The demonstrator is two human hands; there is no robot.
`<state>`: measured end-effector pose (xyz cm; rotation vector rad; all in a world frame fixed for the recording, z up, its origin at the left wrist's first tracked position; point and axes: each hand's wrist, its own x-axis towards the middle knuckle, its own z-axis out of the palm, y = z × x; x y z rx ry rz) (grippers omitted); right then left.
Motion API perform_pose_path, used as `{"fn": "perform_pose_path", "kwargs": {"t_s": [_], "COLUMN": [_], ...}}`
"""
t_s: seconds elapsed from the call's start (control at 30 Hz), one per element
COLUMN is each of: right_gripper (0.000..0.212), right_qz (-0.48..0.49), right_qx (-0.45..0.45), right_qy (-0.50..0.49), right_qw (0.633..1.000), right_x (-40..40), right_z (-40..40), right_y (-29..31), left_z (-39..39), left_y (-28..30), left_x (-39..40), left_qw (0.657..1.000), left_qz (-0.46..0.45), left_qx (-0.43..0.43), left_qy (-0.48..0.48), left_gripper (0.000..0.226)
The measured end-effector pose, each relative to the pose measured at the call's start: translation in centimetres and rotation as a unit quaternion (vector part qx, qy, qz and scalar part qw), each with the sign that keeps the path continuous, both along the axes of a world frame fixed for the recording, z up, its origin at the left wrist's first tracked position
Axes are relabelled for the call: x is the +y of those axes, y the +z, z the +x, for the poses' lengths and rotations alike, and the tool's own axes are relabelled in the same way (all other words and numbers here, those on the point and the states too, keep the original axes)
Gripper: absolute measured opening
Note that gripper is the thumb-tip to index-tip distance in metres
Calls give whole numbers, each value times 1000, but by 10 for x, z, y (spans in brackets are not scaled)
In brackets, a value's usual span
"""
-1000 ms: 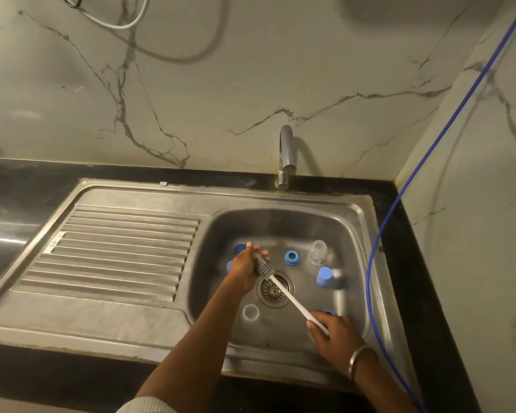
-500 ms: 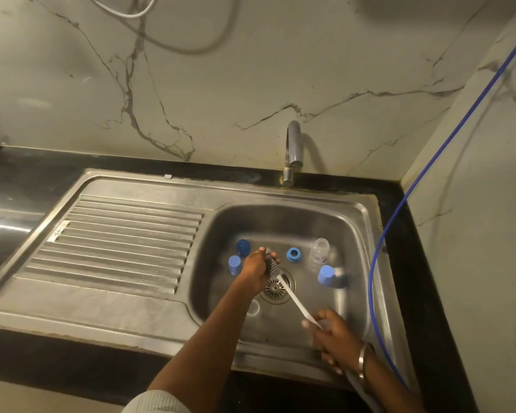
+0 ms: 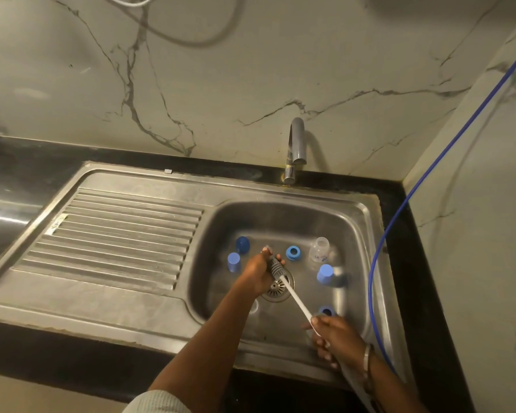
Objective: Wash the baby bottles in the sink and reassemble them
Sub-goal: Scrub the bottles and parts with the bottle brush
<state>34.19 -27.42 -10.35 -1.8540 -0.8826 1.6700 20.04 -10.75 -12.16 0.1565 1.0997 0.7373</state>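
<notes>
Marble wall [image 3: 251, 70] behind steel sink [image 3: 367, 222] set in black counter [image 3: 27, 171]; ribbed drainboard [image 3: 122, 234] to left, tap [image 3: 295, 144] at back. Left hand [image 3: 258, 274] down in basin, fingers curled round grey head of brush [image 3: 276, 268], over drain [image 3: 277, 287]. Right hand [image 3: 331, 335] gripping white brush handle at near rim; bangle [image 3: 367, 357] on wrist. Clear bottle [image 3: 319, 248] upright at back right. Blue ring [image 3: 293, 251] beside it, second ring [image 3: 326, 311] near right hand. Blue caps [image 3: 234, 261] [image 3: 242, 244] at left, another cap [image 3: 325, 274] at right. Blue hose [image 3: 379, 248] along right wall.
</notes>
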Motion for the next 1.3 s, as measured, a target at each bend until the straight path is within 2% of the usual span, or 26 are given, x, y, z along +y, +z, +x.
{"fn": "perform_pose_path", "kwargs": {"t_s": [0.07,0.13,0.27,0.33,0.43,0.53,0.6,0.7,0.8,0.87,0.97,1.13,1.3], "right_gripper": [14,18,9,11,24,35,35,27,23,24,23,22,23], "right_qz": [31,75,104,94,56,33,33,82,156,167,169,167,169], "right_qx": [-32,-94,-121,-79,23,88,57,-61,-187,-227,-255,-263,-253], "right_qy": [-3,2,26,42,29,14,-3,-18,51,92,99,98,109], "right_qw": [999,993,987,991,998,995,998,995,968,955,947,945,946], "right_x": [2,2,2,3,3,1,2,4,10,13,17,19,16], "right_z": [-4,-5,-4,-4,-2,3,5,4,7,8,12,12,14], "right_y": [2,1,-6,-7,-3,4,6,7,7,8,9,9,6], "left_z": [2,4,5,4,0,-3,-6,-10,-11,-9,-8,-10,-10], "left_y": [4,7,11,11,6,0,-3,-5,-5,-3,-2,-5,-3], "left_x": [2,5,9,13,16,19,21,21,17,14,12,15,14], "left_qw": [1000,1000,999,1000,1000,998,995,995,987,980,971,958,919], "left_qz": [0,3,9,9,14,25,42,49,62,87,108,142,186], "left_qx": [-8,-18,-31,-26,-1,58,84,72,78,79,74,115,222], "left_qy": [8,15,13,14,18,28,22,-53,-124,-162,-197,-223,-267], "left_gripper": [28,30,31,29,29,29,31,34,30,32,42,56,69]}}
